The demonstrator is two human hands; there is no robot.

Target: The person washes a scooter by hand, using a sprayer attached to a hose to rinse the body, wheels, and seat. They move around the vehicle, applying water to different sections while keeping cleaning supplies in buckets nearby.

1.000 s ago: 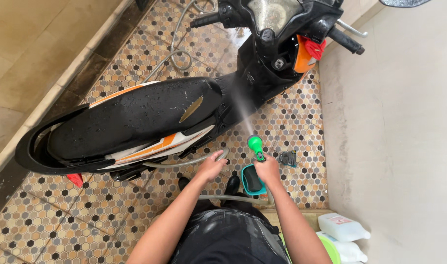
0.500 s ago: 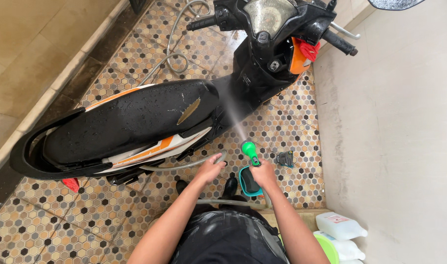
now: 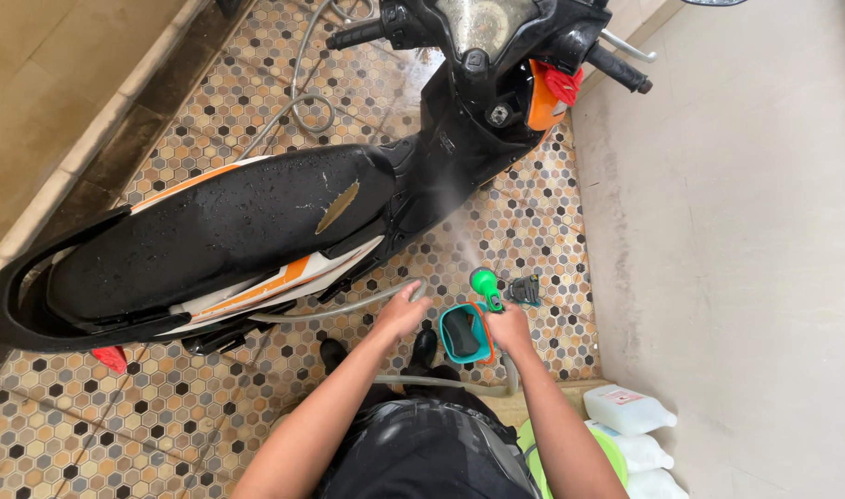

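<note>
Over the last second, kept right hand (image 3: 510, 325) closed on green nozzle (image 3: 485, 286) with spray aimed at scooter (image 3: 256, 231), left hand (image 3: 399, 312) closed around hose (image 3: 339, 310) above tiled floor (image 3: 524, 222), only view shifted.

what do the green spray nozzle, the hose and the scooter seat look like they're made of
Green spray nozzle: looks like moulded plastic, bright even colour, slight gloss.
Hose: probably soft grey-clear plastic or rubber; it bends in loose curves.
Scooter seat: seemingly black vinyl, wet with beaded droplets, with a tear showing tan padding beneath.
</note>
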